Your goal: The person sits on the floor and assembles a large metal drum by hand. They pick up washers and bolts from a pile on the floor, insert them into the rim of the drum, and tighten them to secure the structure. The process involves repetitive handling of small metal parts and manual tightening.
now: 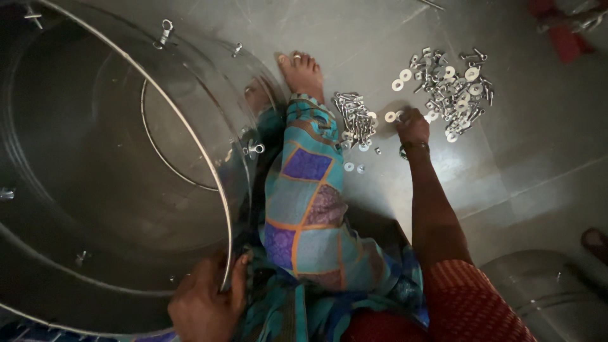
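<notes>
I look down on a grey tiled floor [538,145], smooth and a little shiny, with thin joint lines running across it. The light is dim, and a soft reflection lies on the tiles near the middle.

My left hand [206,304] is at the bottom of the view and it closes around the thin rim of a large round steel drum [95,164]. This drum lies on its side and fills the whole left part of the picture; I see into its dark inside, and small bolts stand out from its wall. My leg, in a patterned blue and purple cloth [307,209], lies just beside the drum, with the bare foot [303,73] on the floor.

My right hand [411,125] reaches forward and rests on the floor, with the fingertips down on a white washer [391,116]. I cannot tell if the fingers already pinch it or only touch it. The hand is between two heaps: a small pile of bolts [354,120] near the foot, and a bigger, spread pile of bolts and washers [453,88] farther right. A few loose washers [353,168] lie near my knee.

At the bottom right another curved steel piece [544,291] shows, and at the top right edge something red [563,31], blurred.
</notes>
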